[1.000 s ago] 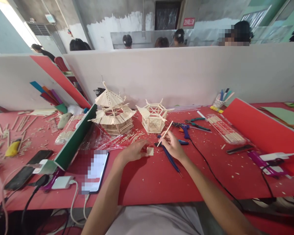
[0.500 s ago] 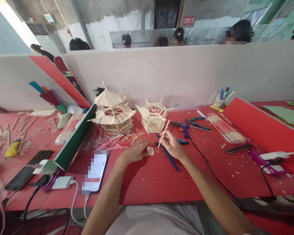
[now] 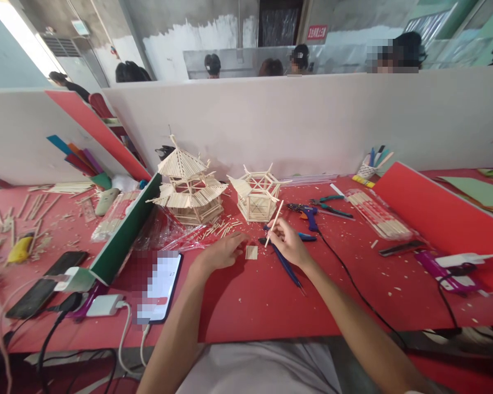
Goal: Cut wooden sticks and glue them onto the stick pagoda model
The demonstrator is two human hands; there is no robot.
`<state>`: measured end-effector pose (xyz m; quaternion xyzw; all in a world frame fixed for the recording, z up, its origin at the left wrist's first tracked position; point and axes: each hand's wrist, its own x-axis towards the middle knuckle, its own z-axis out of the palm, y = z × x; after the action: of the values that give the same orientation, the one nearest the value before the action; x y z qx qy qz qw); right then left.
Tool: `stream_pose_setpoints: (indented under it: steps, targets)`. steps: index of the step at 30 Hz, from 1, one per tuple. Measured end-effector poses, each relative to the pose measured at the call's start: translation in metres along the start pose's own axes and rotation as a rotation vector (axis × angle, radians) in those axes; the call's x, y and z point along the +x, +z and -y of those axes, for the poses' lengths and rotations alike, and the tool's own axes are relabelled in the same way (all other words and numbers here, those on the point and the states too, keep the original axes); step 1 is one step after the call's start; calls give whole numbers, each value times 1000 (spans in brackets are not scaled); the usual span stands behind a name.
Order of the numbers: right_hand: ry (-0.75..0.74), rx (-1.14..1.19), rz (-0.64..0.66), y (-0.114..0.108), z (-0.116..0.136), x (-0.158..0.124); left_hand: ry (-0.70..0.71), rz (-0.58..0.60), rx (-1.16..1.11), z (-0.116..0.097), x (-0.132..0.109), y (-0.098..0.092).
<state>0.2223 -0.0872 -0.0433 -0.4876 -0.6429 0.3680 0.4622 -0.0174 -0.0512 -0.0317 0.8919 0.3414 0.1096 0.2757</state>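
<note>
A thin wooden stick (image 3: 275, 223) slants upward in my right hand (image 3: 288, 243), its fingers pinched around it. My left hand (image 3: 227, 251) hovers low over the red table, fingers loosely stretched and nothing visible in them. Just right of it lies a small square panel of short sticks (image 3: 251, 252), flat on the table. Behind my left hand are several short cut stick pieces (image 3: 222, 232). A six-sided stick frame (image 3: 258, 200) stands beyond my hands, with one roof panel on its left side. Beside it rises a pagoda model (image 3: 189, 189) with two roofs.
Blue-handled pliers (image 3: 285, 262) lie partly under my right hand. A glue gun (image 3: 309, 215) with a black cord, green-handled pliers (image 3: 332, 208) and a bag of sticks (image 3: 380, 215) are to the right. A lit phone (image 3: 161, 287) and green divider (image 3: 127, 232) stand left.
My left hand has drawn back a little to the left, away from the small square panel, which now shows whole. My right hand keeps the stick in nearly the same place.
</note>
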Motion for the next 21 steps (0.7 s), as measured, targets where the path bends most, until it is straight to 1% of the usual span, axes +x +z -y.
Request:
stream_pose_setpoints:
  steps: [6,10,14,21]
  targets:
    - [1,12,14,0,-1,0,37,14,5,-3,2,0]
    - [-2,9,15,0,-2,0,67,15,21,-1,3,3]
    - [-7,5,10,1,-3,1,54,27,65,0,2,3]
    - [-22,1,12,1,-2,0,12,60,34,-12,4,-2]
